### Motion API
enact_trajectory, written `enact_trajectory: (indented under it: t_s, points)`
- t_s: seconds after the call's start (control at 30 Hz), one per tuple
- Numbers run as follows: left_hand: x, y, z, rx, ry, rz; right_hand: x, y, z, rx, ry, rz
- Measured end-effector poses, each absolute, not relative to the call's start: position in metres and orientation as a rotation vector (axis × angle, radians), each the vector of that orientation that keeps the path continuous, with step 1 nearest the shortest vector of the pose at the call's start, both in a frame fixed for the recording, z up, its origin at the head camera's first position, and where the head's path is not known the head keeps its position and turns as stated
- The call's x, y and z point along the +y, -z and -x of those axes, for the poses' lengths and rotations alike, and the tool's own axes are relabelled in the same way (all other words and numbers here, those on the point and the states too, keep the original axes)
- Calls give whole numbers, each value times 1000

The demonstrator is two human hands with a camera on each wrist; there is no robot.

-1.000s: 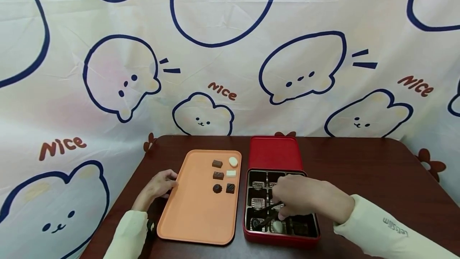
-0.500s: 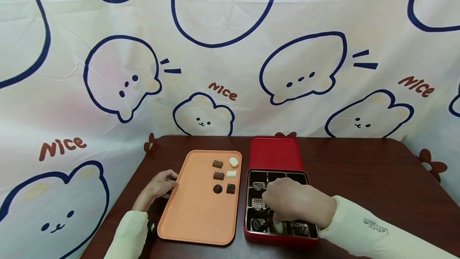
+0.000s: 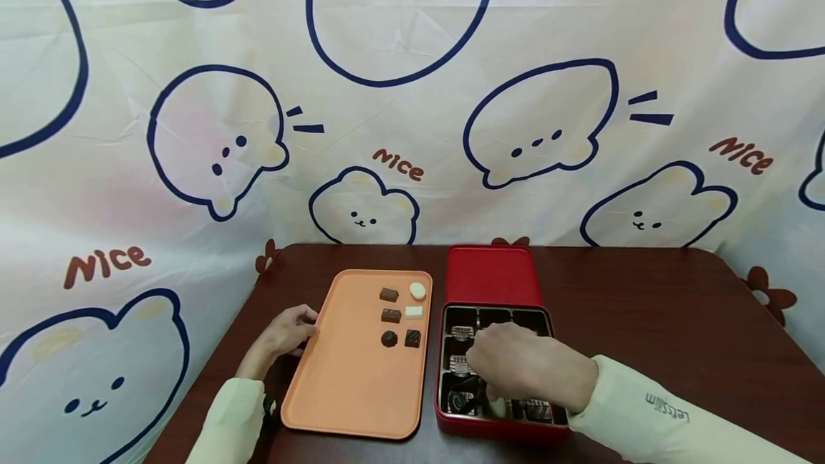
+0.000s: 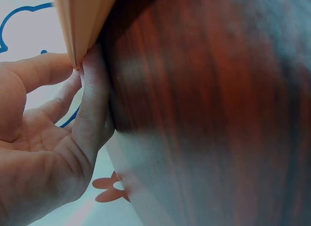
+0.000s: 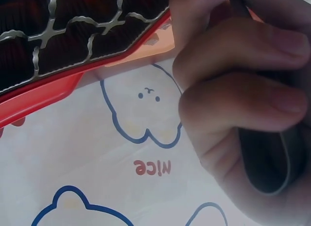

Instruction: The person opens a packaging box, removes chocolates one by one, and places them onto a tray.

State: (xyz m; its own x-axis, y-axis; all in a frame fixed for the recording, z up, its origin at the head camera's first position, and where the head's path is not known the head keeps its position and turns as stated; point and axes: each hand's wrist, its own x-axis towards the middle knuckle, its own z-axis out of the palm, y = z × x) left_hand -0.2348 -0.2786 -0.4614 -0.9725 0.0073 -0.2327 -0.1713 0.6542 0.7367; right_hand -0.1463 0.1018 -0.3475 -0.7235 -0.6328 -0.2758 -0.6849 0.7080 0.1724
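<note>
My left hand [image 3: 283, 334] pinches the left edge of the orange tray [image 3: 351, 385] between thumb and fingers, as the left wrist view also shows. Curled around black tweezers [image 5: 266, 163], my right hand [image 3: 525, 360] is over the divided red tin [image 3: 499, 432]. The tweezers' bent end shows below the fingers in the right wrist view, while their tips are mostly hidden in the head view. A pale chocolate [image 3: 498, 407] lies in the front middle compartment, right under the hand. Dark chocolates [image 3: 538, 410] sit in the compartments on either side of it.
Several chocolates [image 3: 390, 316], brown, dark and white, lie in two columns on the tray's right half. Behind the tin lies its red lid [image 3: 492, 274]. Tray and tin stand close side by side on a dark wood table [image 3: 631, 306], with a printed cloth behind.
My right hand has shifted left and turned over the tin, so the tweezers' arms, seen crossing the front left compartment earlier, are now largely hidden. The left hand and tray stay put.
</note>
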Motion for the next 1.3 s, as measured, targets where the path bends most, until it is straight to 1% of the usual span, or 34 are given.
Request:
enact_trajectory:
  t_s: [0.47, 0.67, 0.83, 1.3]
  points:
    - [-278, 461, 237, 2651, -1217, 133, 109, 347, 152, 2667, -237, 1072]
    - [-278, 462, 237, 2649, -1226, 131, 112, 342, 152, 2649, -150, 1026]
    - [-278, 462, 235, 2660, -1216, 122, 118, 336, 154, 2636, -59, 972]
    - [-277, 460, 234, 2659, -1220, 132, 132, 311, 158, 2562, 172, 927]
